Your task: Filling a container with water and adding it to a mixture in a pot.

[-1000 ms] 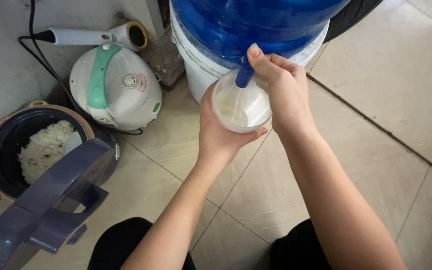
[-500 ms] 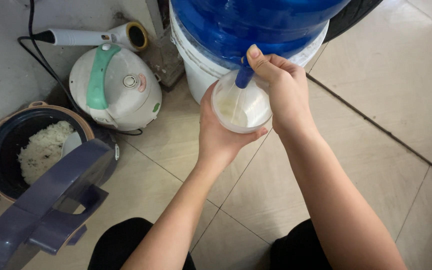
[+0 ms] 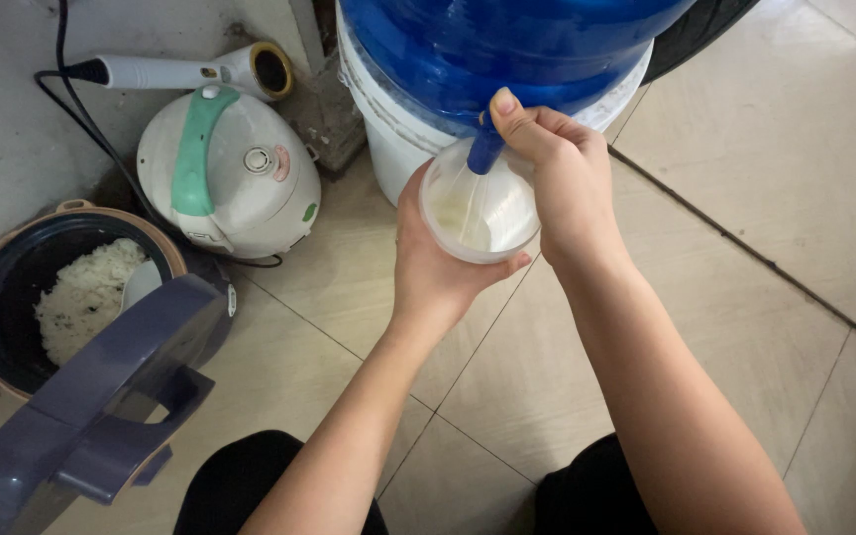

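My left hand (image 3: 438, 267) holds a clear plastic cup (image 3: 478, 213) from below, under the blue tap (image 3: 484, 149) of a large blue water jug (image 3: 507, 50). A stream of water runs into the cup, which has some water in it. My right hand (image 3: 557, 173) is on the tap, with the thumb pressing its top. The jug rests on a white bucket-like base (image 3: 393, 149).
An open rice cooker (image 3: 61, 297) with cooked rice and a spoon stands at the left, its dark blue lid (image 3: 101, 396) raised toward me. A white and green electric kettle-pot (image 3: 225, 173), a hair dryer (image 3: 190, 71) and a black cord lie behind it. My knees are at the bottom edge.
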